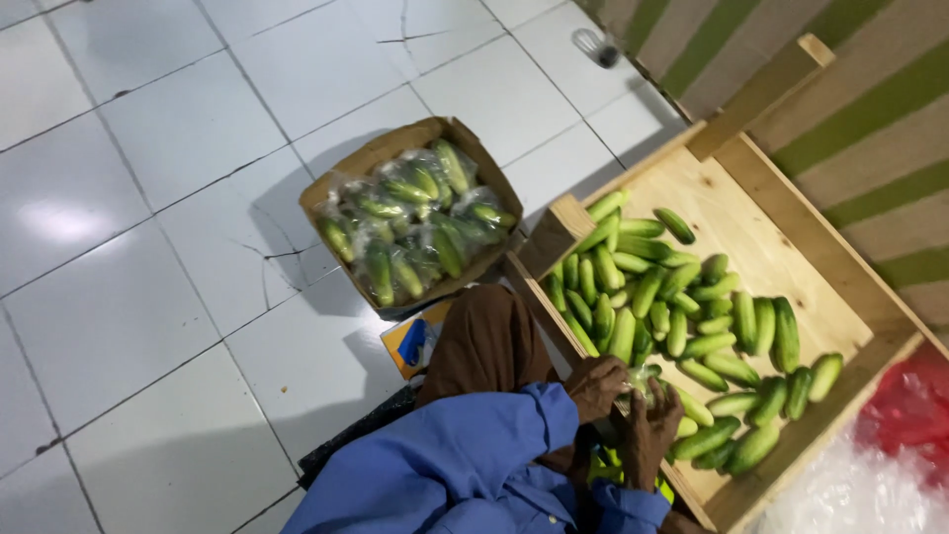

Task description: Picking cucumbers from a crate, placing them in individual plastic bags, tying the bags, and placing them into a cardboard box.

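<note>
- Two hands were at work over the near edge of a wooden crate (pixel 791 267): the left hand (pixel 596 384) and the right hand (pixel 648 430), both close together and curled around a small clear plastic bag (pixel 639 377) held between them.
- Left hand: fingers bent, pinching the bag from the side nearer the knee.
- Right hand: fingers raised and closed on the bag's other side, above the crate's near rail.
- Whether a cucumber was already inside the bag could not be told; it was too small and crumpled.
- Loose green cucumbers (pixel 672 307) lay heaped in the crate, thickest at its left end and thinning toward the right corner.
- One cardboard box (pixel 341 188) stood on the white tiled floor (pixel 129 247), just beside the crate's left corner, filled with cucumbers packed in clear bags (pixel 415 222).
- The person wore blue sleeves (pixel 484 445) and brown trousers (pixel 489 341), the knee lying between box and crate.
- Red plastic (pixel 914 405) showed at the right edge, beyond the crate.
</note>
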